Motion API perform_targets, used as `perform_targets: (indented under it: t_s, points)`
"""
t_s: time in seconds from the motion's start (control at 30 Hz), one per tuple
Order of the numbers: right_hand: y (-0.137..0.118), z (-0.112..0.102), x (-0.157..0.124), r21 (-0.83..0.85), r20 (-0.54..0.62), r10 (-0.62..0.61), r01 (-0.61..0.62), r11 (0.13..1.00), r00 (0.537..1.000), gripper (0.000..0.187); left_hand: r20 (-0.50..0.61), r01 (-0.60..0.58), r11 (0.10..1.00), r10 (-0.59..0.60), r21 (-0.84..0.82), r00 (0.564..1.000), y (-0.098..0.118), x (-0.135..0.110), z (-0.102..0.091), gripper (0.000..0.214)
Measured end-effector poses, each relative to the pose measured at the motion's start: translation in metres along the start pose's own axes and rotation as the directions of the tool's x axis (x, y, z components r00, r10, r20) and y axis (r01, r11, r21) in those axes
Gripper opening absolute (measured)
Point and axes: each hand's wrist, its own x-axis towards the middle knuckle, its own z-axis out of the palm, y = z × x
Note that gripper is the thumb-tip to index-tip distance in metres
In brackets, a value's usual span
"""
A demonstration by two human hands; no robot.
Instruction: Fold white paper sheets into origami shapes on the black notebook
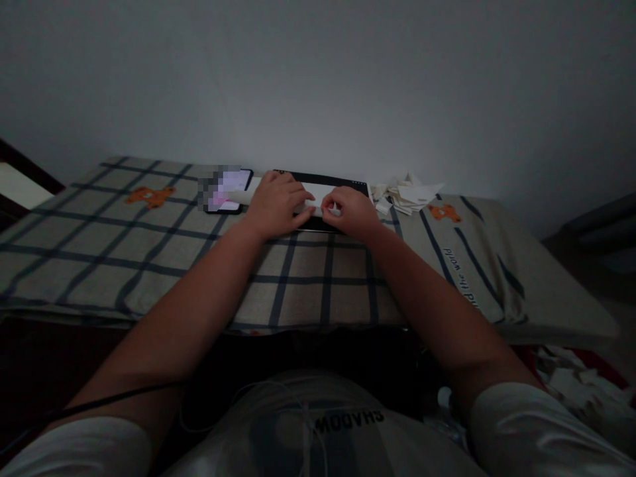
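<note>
A flat black-and-white board or sheet lies on the cloth near the wall, partly covered by my hands. My left hand rests over its left part, thumb and fingers curled around a white paper strip whose end sticks out to the left. My right hand is closed in a pinch close to the left fingertips, with a bit of white paper showing between thumb and finger. The paper between the hands is small and dim, so its exact shape is hard to make out.
A lit phone, partly blurred, lies left of the board. Loose paper scraps are heaped to the right. A checked cloth covers the table, which meets a wall. More scraps sit in a red container at lower right.
</note>
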Motion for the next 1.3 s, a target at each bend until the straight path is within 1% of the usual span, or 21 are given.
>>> perform_targets:
  t_s: [0.1,0.17,0.27,0.37,0.7,0.97,1.07,1.2,1.3]
  points:
    - [-0.001,0.000,0.000,0.008,-0.009,-0.014,0.014,1.000,1.000,0.012,0.029,-0.065,0.998,0.066,-0.021,0.997,0.003,0.002,0.006,0.034]
    - [-0.001,0.000,0.000,0.011,-0.001,-0.017,0.017,1.000,1.000,0.011,0.035,-0.077,0.996,0.078,-0.037,0.996,0.004,0.003,0.009,0.033]
    - [0.001,-0.002,0.000,0.008,0.013,-0.007,0.007,1.000,1.000,0.011,0.029,-0.057,0.997,0.059,-0.054,0.998,0.003,0.004,0.008,0.031]
    - [0.003,-0.005,0.001,0.002,-0.004,-0.004,0.004,1.000,1.000,0.012,0.026,-0.029,0.998,0.031,-0.056,0.999,-0.001,0.002,0.004,0.032]
    - [0.011,-0.014,0.000,-0.079,-0.009,0.043,-0.043,0.996,0.999,0.013,0.057,0.043,0.996,-0.039,-0.072,0.998,-0.014,-0.003,-0.002,0.029]
    - [0.022,-0.020,0.000,-0.119,-0.013,0.086,-0.087,0.989,0.996,0.010,0.074,0.099,0.989,-0.091,-0.114,0.993,-0.023,-0.005,0.001,0.029]
    - [0.025,-0.021,0.000,-0.139,-0.024,0.099,-0.101,0.985,0.995,0.008,0.070,0.109,0.988,-0.102,-0.107,0.992,-0.024,-0.005,0.003,0.029]
    - [0.032,-0.024,0.000,-0.176,-0.039,0.131,-0.136,0.975,0.991,0.007,0.103,0.123,0.988,-0.113,-0.089,0.988,-0.026,-0.005,0.002,0.029]
    - [0.035,-0.027,0.001,-0.197,-0.070,0.140,-0.151,0.969,0.988,0.006,0.108,0.122,0.990,-0.113,-0.074,0.988,-0.026,-0.005,0.002,0.028]
